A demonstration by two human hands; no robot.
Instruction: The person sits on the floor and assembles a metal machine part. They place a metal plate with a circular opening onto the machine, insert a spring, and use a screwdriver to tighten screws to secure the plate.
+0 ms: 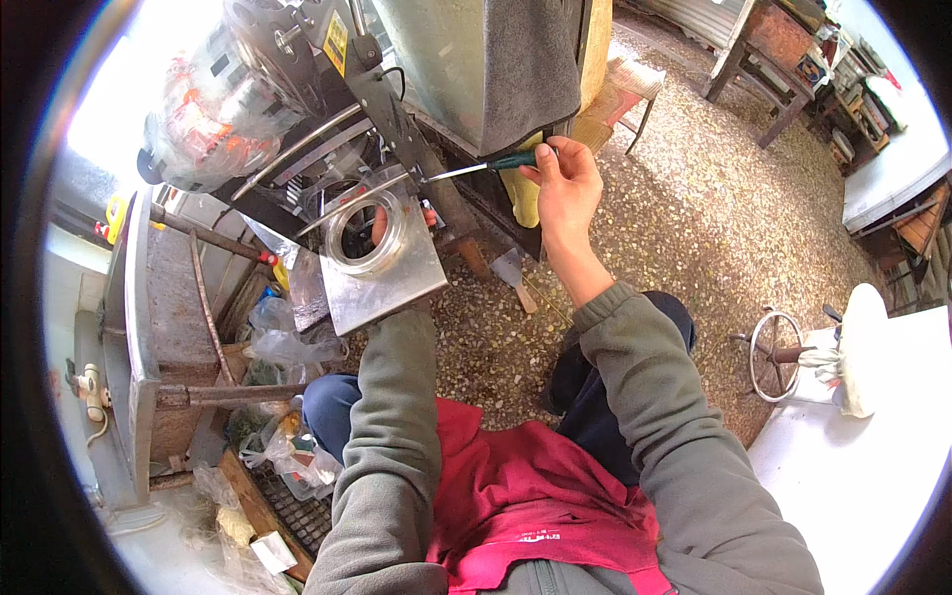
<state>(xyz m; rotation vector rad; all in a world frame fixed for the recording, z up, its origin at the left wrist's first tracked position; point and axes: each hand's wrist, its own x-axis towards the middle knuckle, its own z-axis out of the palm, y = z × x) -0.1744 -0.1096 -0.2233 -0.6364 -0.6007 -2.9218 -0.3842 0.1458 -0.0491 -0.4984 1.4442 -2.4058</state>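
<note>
"Where is the light coming from?"

"White light is pouring in at the upper left, blowing out the area behind the machine (392, 114). The floor (714, 248) is shining pale toward the top, and the white surface (873, 456) at lower right is washing out."

"Any glints or shade?"

"The metal plate (382, 297) and plastic bags (290, 344) are catching highlights; shade is darkening the gap beside the machine."

"Is anything blurring?"

"The right hand (567, 193) is looking fairly sharp; the far shelves (861, 117) are looking soft. Straight edges are bending toward the rim, black is filling the corners, and a bluish fringe is running along the left."
</note>
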